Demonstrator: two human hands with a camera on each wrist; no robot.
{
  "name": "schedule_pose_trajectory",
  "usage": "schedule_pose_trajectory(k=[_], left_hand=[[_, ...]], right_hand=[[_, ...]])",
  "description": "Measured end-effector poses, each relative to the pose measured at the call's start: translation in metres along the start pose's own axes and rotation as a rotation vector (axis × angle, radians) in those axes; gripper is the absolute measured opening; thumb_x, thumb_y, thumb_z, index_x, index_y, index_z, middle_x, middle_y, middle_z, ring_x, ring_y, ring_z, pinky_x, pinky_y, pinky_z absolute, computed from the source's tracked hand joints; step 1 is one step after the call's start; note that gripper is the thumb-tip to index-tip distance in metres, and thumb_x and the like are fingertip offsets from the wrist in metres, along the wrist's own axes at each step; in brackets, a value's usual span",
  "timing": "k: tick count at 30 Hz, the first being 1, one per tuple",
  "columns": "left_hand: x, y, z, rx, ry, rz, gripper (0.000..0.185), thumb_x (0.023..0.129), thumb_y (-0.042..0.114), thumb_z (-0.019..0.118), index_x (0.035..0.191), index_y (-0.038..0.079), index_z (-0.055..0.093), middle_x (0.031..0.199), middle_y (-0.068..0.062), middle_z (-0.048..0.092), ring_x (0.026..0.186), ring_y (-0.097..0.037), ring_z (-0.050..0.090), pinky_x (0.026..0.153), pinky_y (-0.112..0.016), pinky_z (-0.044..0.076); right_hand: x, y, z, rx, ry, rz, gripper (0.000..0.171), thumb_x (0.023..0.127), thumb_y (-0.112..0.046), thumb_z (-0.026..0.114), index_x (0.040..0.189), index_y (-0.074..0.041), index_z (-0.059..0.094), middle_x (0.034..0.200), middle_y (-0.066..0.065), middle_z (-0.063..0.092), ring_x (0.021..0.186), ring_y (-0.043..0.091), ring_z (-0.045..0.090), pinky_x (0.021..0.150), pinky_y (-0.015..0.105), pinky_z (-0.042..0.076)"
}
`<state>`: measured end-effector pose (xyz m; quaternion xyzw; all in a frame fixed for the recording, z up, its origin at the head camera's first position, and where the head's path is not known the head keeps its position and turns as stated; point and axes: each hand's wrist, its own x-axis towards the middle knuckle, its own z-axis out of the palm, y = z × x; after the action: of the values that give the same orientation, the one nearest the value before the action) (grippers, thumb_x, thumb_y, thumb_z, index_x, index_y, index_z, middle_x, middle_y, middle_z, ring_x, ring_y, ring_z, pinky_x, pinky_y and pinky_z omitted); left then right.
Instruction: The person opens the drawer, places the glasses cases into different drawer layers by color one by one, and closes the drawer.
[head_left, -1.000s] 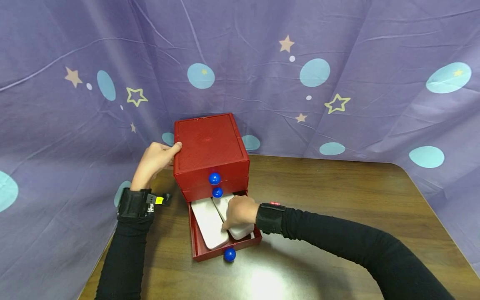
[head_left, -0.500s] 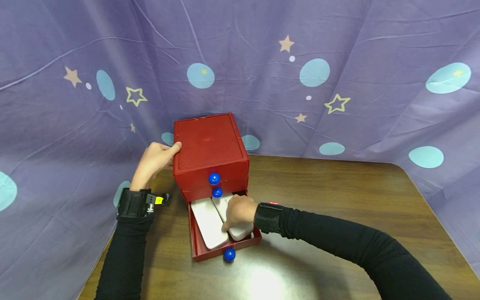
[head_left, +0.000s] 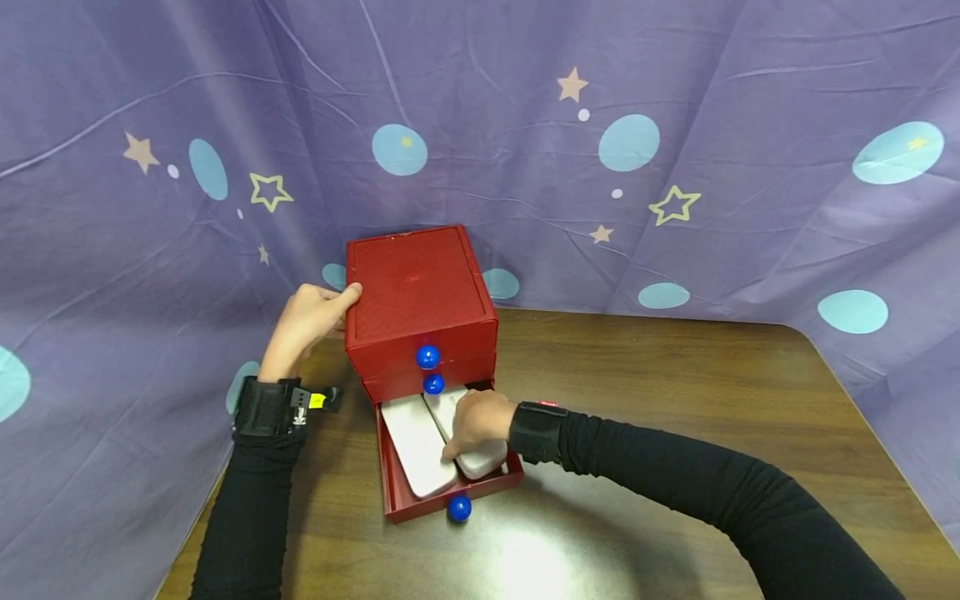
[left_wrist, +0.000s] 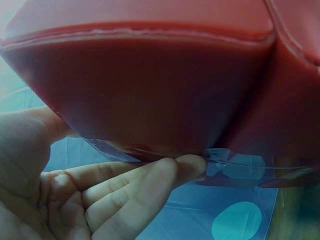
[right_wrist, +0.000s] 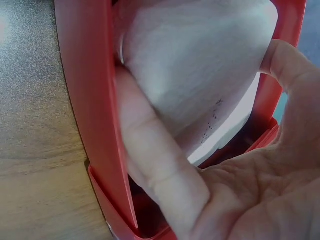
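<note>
A red drawer box (head_left: 416,287) with blue ball knobs stands at the back of the table. Its bottom drawer (head_left: 420,508) is pulled out. Inside the drawer, two white rounded boxes (head_left: 420,446) lie side by side, slanted. My left hand (head_left: 311,317) grips the box's left side, thumb at the top edge; in the left wrist view the fingers (left_wrist: 135,200) press against its wall. My right hand (head_left: 480,421) reaches into the drawer and grips the right-hand white box (right_wrist: 195,60), thumb on one side and fingers on the other. Some fingertips are hidden.
The wooden table (head_left: 637,375) extends to the right and front. A purple curtain (head_left: 525,150) with stars and dots hangs close behind the drawer box and along the left. A blue knob (head_left: 459,508) juts from the open drawer's front.
</note>
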<state>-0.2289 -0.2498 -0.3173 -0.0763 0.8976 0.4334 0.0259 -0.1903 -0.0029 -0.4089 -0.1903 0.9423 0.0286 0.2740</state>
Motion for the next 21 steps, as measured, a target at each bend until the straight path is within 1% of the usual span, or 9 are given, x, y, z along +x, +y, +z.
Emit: schedule_pose_trajectory(k=[2, 3, 6, 9, 10, 13, 15, 17, 21], left_hand=[[-0.0001, 0.0000, -0.0001, -0.023, -0.009, -0.002, 0.053, 0.099, 0.049, 0.060, 0.056, 0.018, 0.056, 0.052, 0.013, 0.057, 0.059, -0.006, 0.069, 0.048, -0.024, 0.043], [0.0001, -0.0002, 0.0000, -0.028, -0.010, -0.001, 0.053, 0.099, 0.048, 0.060, 0.056, 0.018, 0.056, 0.053, 0.012, 0.058, 0.059, -0.007, 0.069, 0.047, -0.023, 0.043], [0.0003, -0.0007, 0.0007, -0.021, -0.006, 0.001, 0.054, 0.099, 0.049, 0.060, 0.054, 0.019, 0.053, 0.050, 0.013, 0.052, 0.054, -0.005, 0.063, 0.044, -0.023, 0.037], [0.0005, -0.0017, 0.0012, -0.006, 0.005, 0.000, 0.057, 0.098, 0.050, 0.060, 0.052, 0.020, 0.046, 0.049, 0.014, 0.040, 0.048, -0.006, 0.051, 0.043, -0.024, 0.029], [0.0005, -0.0018, 0.0014, -0.002, 0.008, 0.001, 0.057, 0.098, 0.050, 0.060, 0.051, 0.020, 0.044, 0.048, 0.014, 0.038, 0.047, -0.006, 0.048, 0.043, -0.024, 0.027], [0.0008, -0.0022, 0.0015, -0.007, 0.006, -0.001, 0.057, 0.099, 0.049, 0.059, 0.052, 0.020, 0.045, 0.049, 0.014, 0.040, 0.048, -0.005, 0.049, 0.043, -0.024, 0.029], [0.0008, -0.0018, 0.0012, -0.018, 0.001, -0.002, 0.055, 0.099, 0.048, 0.059, 0.053, 0.019, 0.049, 0.049, 0.014, 0.046, 0.050, -0.004, 0.056, 0.043, -0.023, 0.033], [0.0009, -0.0016, 0.0007, -0.022, -0.002, -0.004, 0.054, 0.099, 0.048, 0.059, 0.054, 0.019, 0.051, 0.050, 0.012, 0.049, 0.052, -0.005, 0.059, 0.044, -0.023, 0.034], [0.0009, -0.0008, 0.0000, -0.024, -0.003, -0.004, 0.054, 0.099, 0.048, 0.059, 0.054, 0.019, 0.054, 0.051, 0.012, 0.054, 0.053, -0.005, 0.061, 0.044, -0.023, 0.037]], right_hand=[[0.0006, 0.0003, 0.0004, 0.002, -0.004, 0.004, 0.068, 0.073, -0.067, 0.079, 0.104, -0.008, 0.070, 0.102, 0.004, 0.062, 0.081, 0.014, 0.058, 0.078, 0.033, 0.058], [0.0010, 0.0005, 0.0008, 0.006, -0.005, 0.005, 0.068, 0.073, -0.067, 0.079, 0.104, -0.008, 0.070, 0.102, 0.004, 0.061, 0.081, 0.015, 0.058, 0.078, 0.033, 0.058], [0.0011, 0.0018, 0.0009, 0.015, -0.013, 0.001, 0.066, 0.074, -0.067, 0.078, 0.102, -0.008, 0.069, 0.100, 0.003, 0.061, 0.080, 0.014, 0.056, 0.077, 0.032, 0.057], [0.0006, 0.0028, 0.0005, 0.042, -0.031, -0.018, 0.058, 0.075, -0.064, 0.079, 0.094, -0.010, 0.070, 0.091, 0.002, 0.062, 0.073, 0.015, 0.059, 0.069, 0.031, 0.058], [0.0004, 0.0030, 0.0003, 0.050, -0.038, -0.025, 0.055, 0.076, -0.063, 0.078, 0.091, -0.010, 0.070, 0.088, 0.001, 0.062, 0.070, 0.015, 0.059, 0.067, 0.031, 0.058], [-0.0003, 0.0033, 0.0008, 0.077, -0.051, -0.024, 0.051, 0.077, -0.061, 0.079, 0.087, -0.011, 0.071, 0.080, -0.001, 0.061, 0.067, 0.014, 0.058, 0.062, 0.030, 0.056], [-0.0003, 0.0032, 0.0016, 0.081, -0.049, -0.014, 0.052, 0.077, -0.061, 0.080, 0.090, -0.011, 0.072, 0.081, -0.001, 0.059, 0.070, 0.011, 0.055, 0.065, 0.029, 0.055], [0.0002, 0.0030, 0.0022, 0.085, -0.038, -0.003, 0.054, 0.076, -0.061, 0.080, 0.093, -0.011, 0.072, 0.083, -0.002, 0.059, 0.073, 0.010, 0.054, 0.069, 0.029, 0.055], [0.0032, 0.0027, 0.0022, 0.099, -0.025, 0.002, 0.054, 0.076, -0.059, 0.081, 0.098, -0.010, 0.073, 0.090, 0.000, 0.061, 0.078, 0.011, 0.056, 0.076, 0.030, 0.058]])
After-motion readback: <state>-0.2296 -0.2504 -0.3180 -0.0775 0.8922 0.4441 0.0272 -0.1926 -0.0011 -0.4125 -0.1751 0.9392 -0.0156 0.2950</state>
